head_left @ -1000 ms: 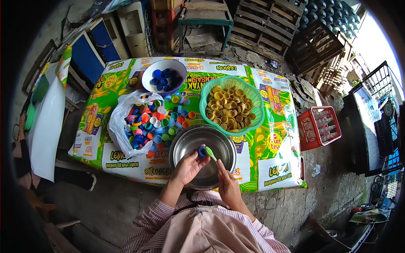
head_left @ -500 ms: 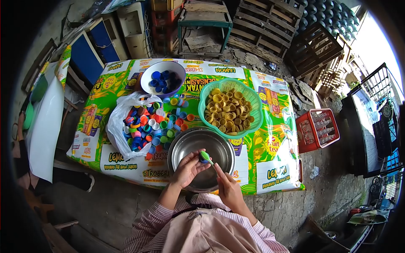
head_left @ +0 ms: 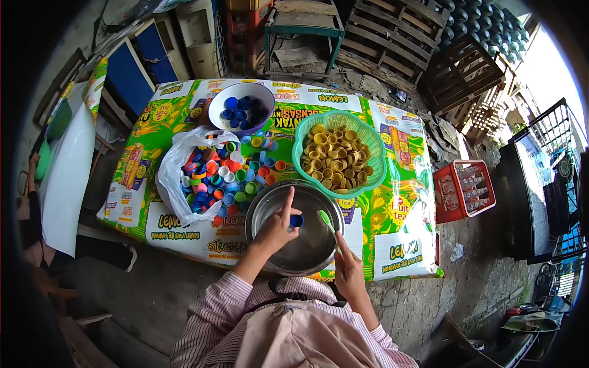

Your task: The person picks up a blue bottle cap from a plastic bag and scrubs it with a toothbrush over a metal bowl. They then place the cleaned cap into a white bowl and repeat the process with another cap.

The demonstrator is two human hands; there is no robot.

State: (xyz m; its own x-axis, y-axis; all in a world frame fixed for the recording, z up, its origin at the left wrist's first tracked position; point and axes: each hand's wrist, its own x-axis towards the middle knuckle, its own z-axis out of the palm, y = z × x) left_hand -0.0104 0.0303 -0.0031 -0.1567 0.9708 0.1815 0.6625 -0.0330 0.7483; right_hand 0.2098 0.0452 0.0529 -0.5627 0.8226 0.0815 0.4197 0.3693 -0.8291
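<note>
My left hand (head_left: 275, 236) is over the steel basin (head_left: 261, 260), pinching a blue bottle cap (head_left: 296, 220) with its index finger stretched out. In my right hand (head_left: 348, 270), at the basin's right rim, is a light green spoon-shaped tool (head_left: 325, 217). Its oval head hangs over the basin, apart from the cap. Left of the basin, mixed coloured bottle caps (head_left: 227, 178) spill from a white plastic bag (head_left: 169, 175). Behind stands a white and purple bowl (head_left: 262, 93) with blue caps in it. A green mesh basket (head_left: 378, 156) holds yellow caps (head_left: 336, 156).
The table's cover (head_left: 402, 208) is green and white printed plastic. A red crate (head_left: 448, 199) with bottles stands on the floor to the right. Wooden pallets (head_left: 396, 37) and a stool (head_left: 305, 18) are behind. Part of another person (head_left: 34, 227) shows at far left.
My hands have moved apart. The green tool has left the blue cap and gone right with my right hand, while my left index finger has stretched forward.
</note>
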